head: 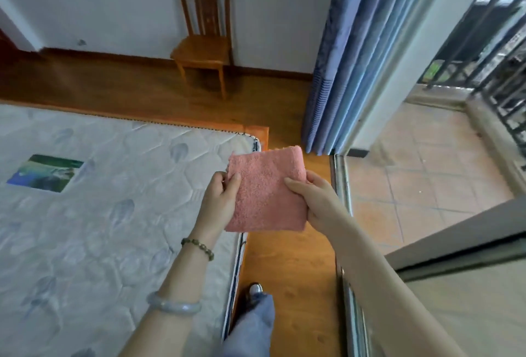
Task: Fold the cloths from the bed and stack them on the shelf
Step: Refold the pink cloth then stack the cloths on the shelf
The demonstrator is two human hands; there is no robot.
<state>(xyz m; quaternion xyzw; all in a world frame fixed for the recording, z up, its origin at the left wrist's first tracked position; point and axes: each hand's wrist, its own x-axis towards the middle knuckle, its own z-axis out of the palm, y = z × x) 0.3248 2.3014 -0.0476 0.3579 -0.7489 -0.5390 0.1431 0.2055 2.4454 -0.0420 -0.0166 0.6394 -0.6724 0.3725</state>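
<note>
No text, brand, number or sign can be read. A printed label (45, 173) is seen on the mattress (113, 214); only a blurred green and blue picture is shown on it.

Both hands (219, 200) (316, 200) are up w/ the pink cloth (266, 191), over the bed corner. At 9 o'clock the mattress (99, 214) top is bare apart from a flat label (45, 173), so open reach there. At 12 o'clock is bare wood floor (128, 83), then the chair (203, 41) against the wall. At 1 o'clock the curtain (350, 58) hangs close. At 3 o'clock the door track (341, 180) and frame hem in the narrow floor strip.
</note>
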